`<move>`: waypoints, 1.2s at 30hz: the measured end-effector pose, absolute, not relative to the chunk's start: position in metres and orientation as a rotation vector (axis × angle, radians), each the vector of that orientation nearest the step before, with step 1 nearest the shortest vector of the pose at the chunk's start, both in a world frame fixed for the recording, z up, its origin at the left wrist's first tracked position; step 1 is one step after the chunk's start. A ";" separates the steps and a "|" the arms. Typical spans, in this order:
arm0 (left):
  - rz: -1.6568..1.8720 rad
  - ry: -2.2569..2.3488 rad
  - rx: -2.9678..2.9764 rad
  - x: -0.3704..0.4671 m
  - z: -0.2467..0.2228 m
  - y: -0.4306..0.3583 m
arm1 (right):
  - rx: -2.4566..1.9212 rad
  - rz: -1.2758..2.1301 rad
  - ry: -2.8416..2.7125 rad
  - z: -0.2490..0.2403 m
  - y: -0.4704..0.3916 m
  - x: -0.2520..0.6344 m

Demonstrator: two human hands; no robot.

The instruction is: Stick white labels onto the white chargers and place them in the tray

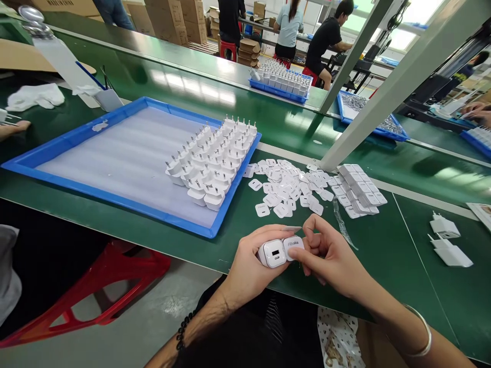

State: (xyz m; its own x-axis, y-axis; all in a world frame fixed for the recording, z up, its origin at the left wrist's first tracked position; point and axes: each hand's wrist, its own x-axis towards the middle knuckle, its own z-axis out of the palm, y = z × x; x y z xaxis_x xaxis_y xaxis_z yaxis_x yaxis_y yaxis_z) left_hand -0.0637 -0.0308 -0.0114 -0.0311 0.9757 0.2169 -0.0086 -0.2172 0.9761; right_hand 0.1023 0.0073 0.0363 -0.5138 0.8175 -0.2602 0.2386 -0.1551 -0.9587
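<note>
Head view, and here's the left hand [249, 258], curled firmly around two white blocks side by side, with the ported block [270, 261] next to the palm and the lettered block [296, 252] at its right. The right hand [326, 250] comes in from the other side, thumb laid on the lettered face, fingers bent inward; whether those fingers grip anything, I can't tell. Just beyond the right hand, a clear plastic strip [342, 225] lies on the green counter [387, 266]. Straight ahead of both hands, there's the heap of loose white plates [282, 181], overlapping every which way, and ahead-right of the right hand, neater stacked plates [360, 189]. Well off to the right hand's right, two white plugs [447, 227] sit close together. Over to the left hand's far left, the big blue-rimmed tray [164, 227] carries rows of pinned white housings [215, 163], pins up, packed along its right side. Farther out ahead, past the slanting post [383, 99], a small blue tray [274, 93] bears more housings, and beyond it people [324, 46] sit working.
</note>
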 end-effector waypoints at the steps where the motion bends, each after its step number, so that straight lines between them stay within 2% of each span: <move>1: 1.396 1.111 1.340 -0.064 -0.012 -0.031 | -1.216 1.680 -1.679 0.035 0.008 0.102; 5: 1.397 1.108 1.309 -0.064 -0.012 -0.032 | -1.279 1.589 -1.683 0.027 0.014 0.102; 12: 1.401 0.981 1.269 -0.069 -0.011 -0.032 | -0.938 2.060 -1.487 0.011 0.023 0.110; 18: 1.399 0.943 1.382 -0.071 -0.012 -0.033 | -0.933 2.181 -1.382 0.008 0.024 0.108; 26: 1.375 0.977 1.392 -0.068 -0.014 -0.034 | -1.137 1.989 -1.545 0.015 0.021 0.103; 30: 1.367 0.951 1.363 -0.066 -0.012 -0.032 | -0.998 1.912 -1.602 0.016 0.024 0.108; 36: 1.370 1.041 1.391 -0.064 -0.012 -0.032 | -1.114 1.475 -1.709 0.018 0.027 0.108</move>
State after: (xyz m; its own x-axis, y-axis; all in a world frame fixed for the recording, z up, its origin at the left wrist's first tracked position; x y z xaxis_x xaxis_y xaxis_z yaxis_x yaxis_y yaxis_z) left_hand -0.0645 -0.0319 -0.0121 0.0332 0.9690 0.2450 -0.0231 -0.2443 0.9694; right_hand 0.1081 0.0267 0.0185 -0.4570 0.8865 -0.0727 0.2016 0.0236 -0.9792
